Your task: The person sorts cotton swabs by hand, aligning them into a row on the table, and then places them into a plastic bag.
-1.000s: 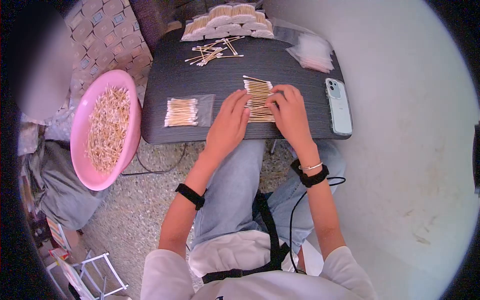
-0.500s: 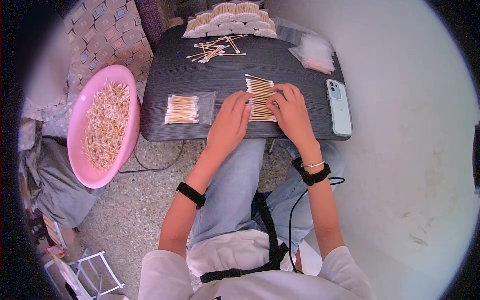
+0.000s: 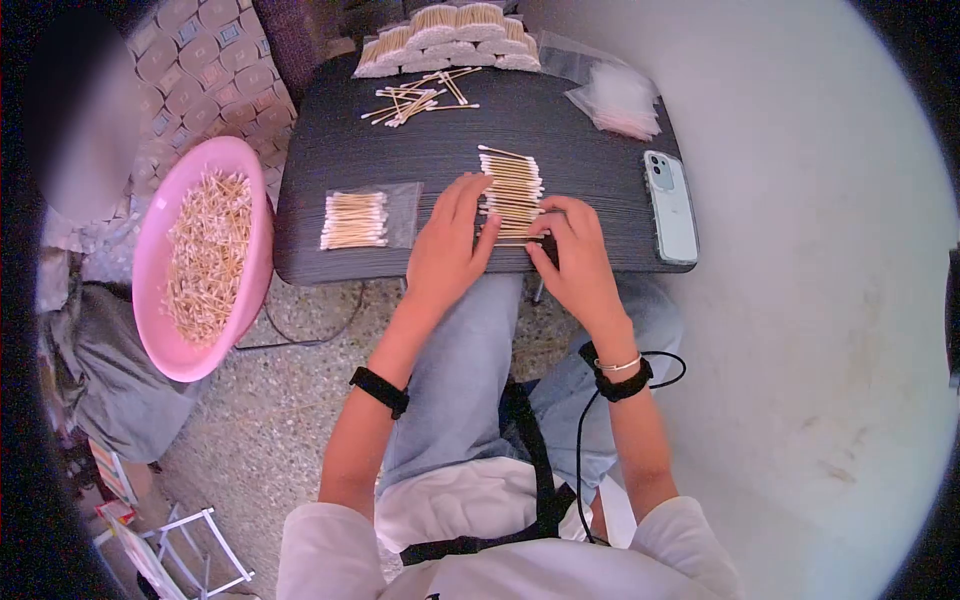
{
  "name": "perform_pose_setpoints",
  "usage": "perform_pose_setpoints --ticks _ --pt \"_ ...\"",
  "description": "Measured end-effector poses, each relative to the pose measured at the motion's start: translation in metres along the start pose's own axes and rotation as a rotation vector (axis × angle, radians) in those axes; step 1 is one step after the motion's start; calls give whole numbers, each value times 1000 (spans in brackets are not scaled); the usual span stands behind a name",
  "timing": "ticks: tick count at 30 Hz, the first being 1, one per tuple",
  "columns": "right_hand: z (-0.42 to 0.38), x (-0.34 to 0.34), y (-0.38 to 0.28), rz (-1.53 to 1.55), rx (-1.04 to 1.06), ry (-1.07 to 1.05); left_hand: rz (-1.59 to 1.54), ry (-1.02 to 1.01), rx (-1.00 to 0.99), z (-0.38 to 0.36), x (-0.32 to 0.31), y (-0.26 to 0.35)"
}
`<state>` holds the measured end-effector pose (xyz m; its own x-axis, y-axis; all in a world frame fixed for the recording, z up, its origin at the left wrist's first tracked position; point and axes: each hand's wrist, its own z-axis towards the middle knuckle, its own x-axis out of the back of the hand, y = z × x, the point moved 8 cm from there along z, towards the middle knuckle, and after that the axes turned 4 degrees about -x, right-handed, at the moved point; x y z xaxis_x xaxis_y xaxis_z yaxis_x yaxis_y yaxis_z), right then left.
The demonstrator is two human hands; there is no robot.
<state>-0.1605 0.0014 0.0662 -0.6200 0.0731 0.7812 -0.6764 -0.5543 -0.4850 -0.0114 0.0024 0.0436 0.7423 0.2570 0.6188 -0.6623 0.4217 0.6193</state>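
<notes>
A row of cotton swabs (image 3: 512,185) lies side by side on the dark table, with my hands at either side of its near end. My left hand (image 3: 447,238) rests open by the left tips, thumb and fingers spread. On the other side, my right hand (image 3: 575,245) is curved, its thumb and forefinger apart at the right tips of the nearest swabs. One swab at the near end lies slightly apart from the others. To the left is a clear plastic bag (image 3: 402,214) with a bundle of swabs (image 3: 354,220) in or on it.
A pink basin (image 3: 150,290) full of loose swabs stands left of the table (image 3: 330,140). Loose swabs (image 3: 410,103) lie towards the back, before stacked swab packs (image 3: 455,35). Clear bags (image 3: 615,98) and a phone (image 3: 672,215) lie on the right, near the wall.
My right hand has moved down to the near end of the row, and its thumb and forefinger have spread. My left hand has shifted slightly down. The view has shifted a little.
</notes>
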Motion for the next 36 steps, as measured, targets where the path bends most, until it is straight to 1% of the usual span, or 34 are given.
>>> perform_pose_setpoints --ticks 2,5,8,15,20,23,26,33,36 --pt "2 4 0 119 -72 67 48 11 -25 2 0 2" --pt "0 -8 16 253 -135 162 99 -3 -30 2 -3 4" --pt "-1 -15 24 196 -231 200 133 -34 -36 3 -6 6" --pt "-1 -15 28 250 -232 174 213 -106 -73 3 -12 8" --pt "-1 -18 29 233 -232 243 288 -113 -95 3 -14 9" --pt "-1 -19 31 239 -313 290 301 -111 -119 3 -14 11" --pt "-1 -17 25 169 -244 321 347 -116 -153 3 -18 10" --pt "-2 -17 23 170 -197 289 391 -146 -173 1 -21 12" --pt "-2 -17 22 173 -191 284 377 -129 -190 2 -19 14"
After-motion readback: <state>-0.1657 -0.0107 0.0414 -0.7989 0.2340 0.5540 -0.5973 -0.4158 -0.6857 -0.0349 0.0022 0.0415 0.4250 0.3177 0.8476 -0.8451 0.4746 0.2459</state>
